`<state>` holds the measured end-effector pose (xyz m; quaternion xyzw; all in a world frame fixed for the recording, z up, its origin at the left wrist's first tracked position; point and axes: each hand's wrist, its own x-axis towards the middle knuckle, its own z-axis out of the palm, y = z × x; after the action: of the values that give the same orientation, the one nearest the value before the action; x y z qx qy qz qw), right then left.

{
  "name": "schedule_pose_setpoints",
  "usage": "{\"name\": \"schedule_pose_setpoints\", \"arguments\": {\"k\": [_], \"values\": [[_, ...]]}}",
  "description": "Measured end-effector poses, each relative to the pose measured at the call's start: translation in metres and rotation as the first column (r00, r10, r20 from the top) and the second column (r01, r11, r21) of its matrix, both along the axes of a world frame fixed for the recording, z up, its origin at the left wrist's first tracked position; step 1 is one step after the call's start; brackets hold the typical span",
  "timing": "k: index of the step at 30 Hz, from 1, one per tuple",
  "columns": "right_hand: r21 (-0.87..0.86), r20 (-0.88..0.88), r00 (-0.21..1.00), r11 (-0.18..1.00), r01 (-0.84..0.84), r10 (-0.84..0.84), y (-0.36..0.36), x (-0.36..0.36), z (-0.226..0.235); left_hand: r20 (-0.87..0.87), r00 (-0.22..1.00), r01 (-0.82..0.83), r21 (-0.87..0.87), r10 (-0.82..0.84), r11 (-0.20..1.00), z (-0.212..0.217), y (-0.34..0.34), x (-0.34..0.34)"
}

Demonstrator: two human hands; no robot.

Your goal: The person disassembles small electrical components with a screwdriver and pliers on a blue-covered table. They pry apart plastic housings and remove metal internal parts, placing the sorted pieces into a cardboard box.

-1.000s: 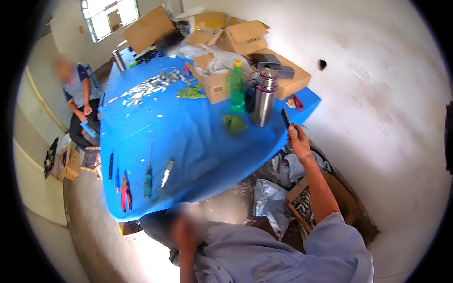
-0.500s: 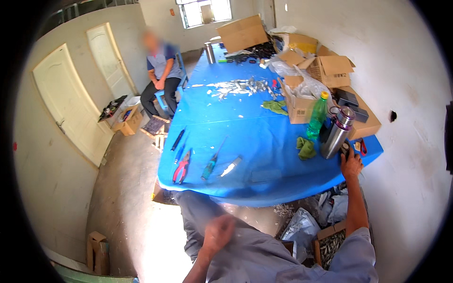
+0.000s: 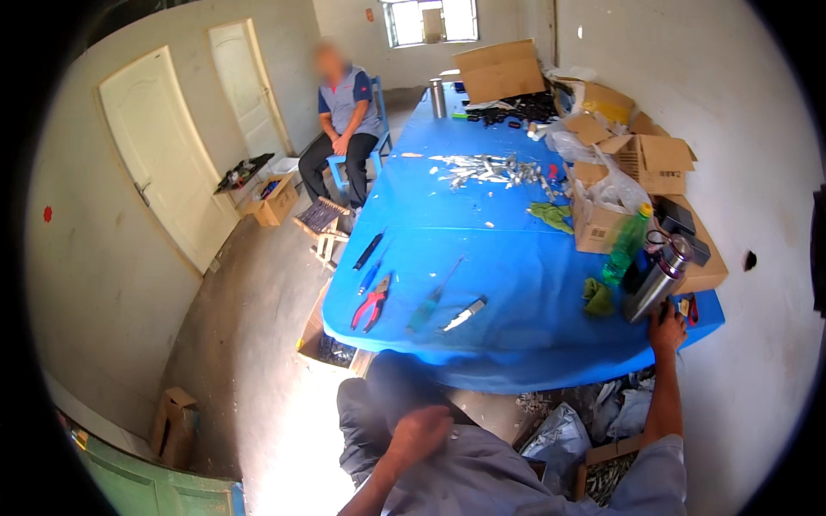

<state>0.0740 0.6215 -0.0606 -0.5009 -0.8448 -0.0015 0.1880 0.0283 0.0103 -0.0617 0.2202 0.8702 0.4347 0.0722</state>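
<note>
My right hand (image 3: 667,331) is at the table's right end, beside the base of a steel flask (image 3: 661,279). Its fingers are bent around something dark that I cannot make out. Over my lap is my left hand (image 3: 422,432), its fingers blurred, with nothing visible in it. On the blue-covered table (image 3: 508,275) lie red-handled pliers (image 3: 372,305), a screwdriver with a teal handle (image 3: 426,311), a blue pen-like tool (image 3: 370,277), a black one (image 3: 369,251) and a small silver-white piece (image 3: 465,315).
A green bottle (image 3: 626,248), green cloths (image 3: 597,297) and open cardboard boxes (image 3: 600,224) crowd the right side. Small metal pieces (image 3: 495,169) are scattered farther back. Another person (image 3: 348,116) sits at the far left, near a small stool (image 3: 323,219). Bags (image 3: 557,437) lie under the table.
The view has swung left, so the table sits farther right in it. My right hand stays by the flask, and the dark round thing at its fingers is now mostly hidden.
</note>
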Motion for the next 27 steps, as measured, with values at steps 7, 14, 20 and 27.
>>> {"name": "schedule_pose_setpoints", "arguments": {"k": [7,14,20,27], "values": [[-0.038,0.014,0.999,0.998,0.041,-0.041,0.01,0.002,-0.009,0.114,0.993,0.006,0.012,-0.007,1.0,-0.008,-0.009,-0.016],[0.052,-0.072,0.997,0.998,-0.025,0.029,0.012,0.021,-0.015,0.304,0.952,0.035,-0.049,-0.019,0.998,-0.004,-0.018,-0.039],[0.226,-0.282,0.95,0.972,-0.071,0.135,-0.047,0.065,-0.024,0.058,0.994,0.1,-0.241,-0.088,0.965,-0.059,-0.036,-0.053],[0.123,-0.543,0.706,0.875,-0.468,0.454,-0.232,0.02,0.016,-0.266,0.952,0.026,-0.423,-0.151,0.906,-0.049,-0.08,-0.072]]}}
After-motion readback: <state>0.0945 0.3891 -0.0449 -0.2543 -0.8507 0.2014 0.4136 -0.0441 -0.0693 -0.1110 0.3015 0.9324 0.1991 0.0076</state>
